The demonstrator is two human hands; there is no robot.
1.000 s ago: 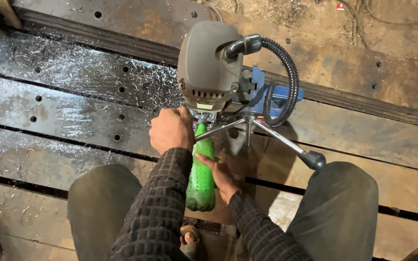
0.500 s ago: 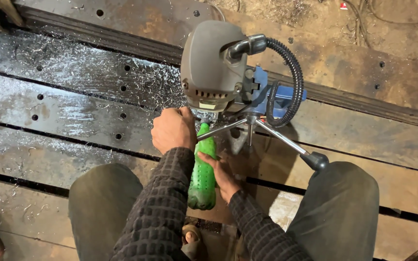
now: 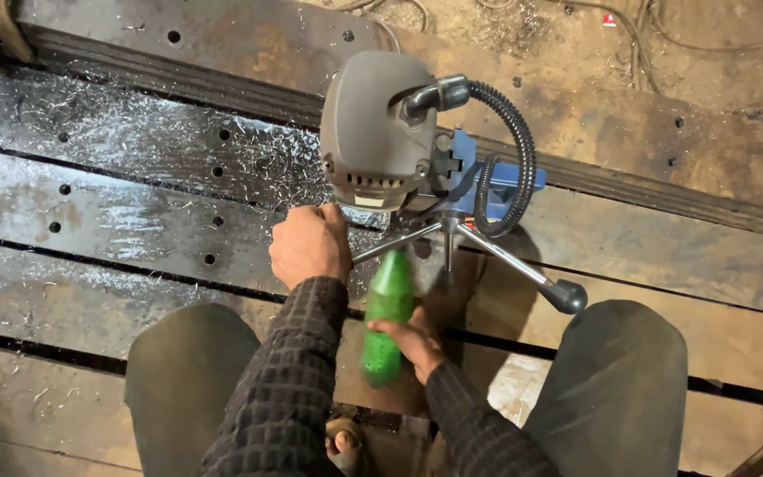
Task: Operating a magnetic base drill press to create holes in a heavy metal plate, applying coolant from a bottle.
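The right hand point(image 3: 412, 340) grips the green bottle point(image 3: 386, 318), nozzle towards the drill point(image 3: 381, 132); the left hand point(image 3: 309, 243) wraps a handle. Best pour slowly, aimed at the bit.

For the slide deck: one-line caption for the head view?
Left hand grips drill feed handle; right hand holds green bottle over drilled steel plates.

Left hand point(image 3: 309, 244) fisted, right hand point(image 3: 408, 340) clasped.

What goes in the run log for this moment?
left hand: on drill handle | right hand: holds green bottle | magnetic drill: on steel plate
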